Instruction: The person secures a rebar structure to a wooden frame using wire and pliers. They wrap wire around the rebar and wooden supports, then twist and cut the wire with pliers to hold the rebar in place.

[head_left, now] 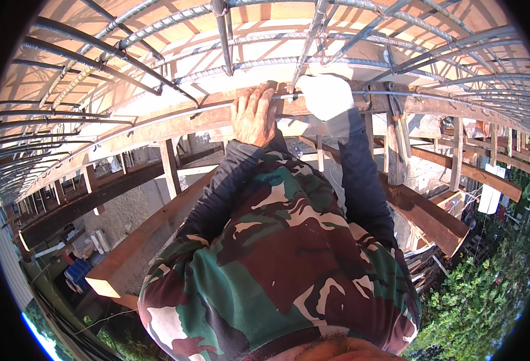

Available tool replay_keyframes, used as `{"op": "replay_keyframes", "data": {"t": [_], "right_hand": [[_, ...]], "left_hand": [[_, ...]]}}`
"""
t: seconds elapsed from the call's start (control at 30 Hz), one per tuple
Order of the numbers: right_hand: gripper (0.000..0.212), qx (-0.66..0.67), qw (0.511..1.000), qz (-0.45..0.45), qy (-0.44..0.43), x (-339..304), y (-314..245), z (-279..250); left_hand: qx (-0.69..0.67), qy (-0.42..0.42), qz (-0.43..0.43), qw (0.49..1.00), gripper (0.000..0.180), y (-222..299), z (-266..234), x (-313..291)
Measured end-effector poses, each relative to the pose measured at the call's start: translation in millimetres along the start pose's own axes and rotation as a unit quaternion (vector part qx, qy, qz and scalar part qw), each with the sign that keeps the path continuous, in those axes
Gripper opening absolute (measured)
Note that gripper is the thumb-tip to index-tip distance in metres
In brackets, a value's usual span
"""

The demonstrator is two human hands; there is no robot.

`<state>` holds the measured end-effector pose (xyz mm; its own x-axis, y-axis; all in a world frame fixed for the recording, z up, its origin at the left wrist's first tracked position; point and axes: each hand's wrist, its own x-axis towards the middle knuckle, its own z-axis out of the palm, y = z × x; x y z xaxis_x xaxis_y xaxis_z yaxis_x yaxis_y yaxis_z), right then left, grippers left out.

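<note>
Steel bars (54,25), dark and ribbed, jut from the left; the bare left hand (254,114) lays bent fingers over a thin grey rod (283,96) along a brown timber beam (289,108); rightward, the washed-out white right hand (327,97) covers the same rod; glare and angle hide how closed either grip is.

camouflage shirt (277,259), green-brown-tan | dark sleeves (361,174) | right hand (331,99): white glove (324,95)
</note>
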<state>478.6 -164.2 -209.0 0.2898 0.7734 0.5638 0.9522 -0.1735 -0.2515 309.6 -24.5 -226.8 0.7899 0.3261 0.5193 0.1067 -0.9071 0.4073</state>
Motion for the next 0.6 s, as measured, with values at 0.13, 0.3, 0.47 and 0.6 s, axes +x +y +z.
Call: {"op": "replay_keyframes", "data": {"t": [0.13,0.3,0.47,0.6], "right_hand": [[0.017,-0.021,0.999,0.012,-0.035,7,-5,-7],[0.019,-0.032,0.999,0.003,-0.013,3,-8,-7],[0.025,-0.062,0.997,0.043,0.004,-7,-29,-10],[0.027,-0.092,0.992,0.088,-0.005,-17,-40,0]], "left_hand": [[0.013,-0.073,-0.001,0.997,0.051,0,18,2],[0.019,-0.092,-0.024,0.995,0.044,0,26,13],[-0.04,-0.108,-0.049,0.992,0.044,-4,22,15],[-0.144,-0.229,-0.085,0.959,0.055,-11,-2,33]]}}
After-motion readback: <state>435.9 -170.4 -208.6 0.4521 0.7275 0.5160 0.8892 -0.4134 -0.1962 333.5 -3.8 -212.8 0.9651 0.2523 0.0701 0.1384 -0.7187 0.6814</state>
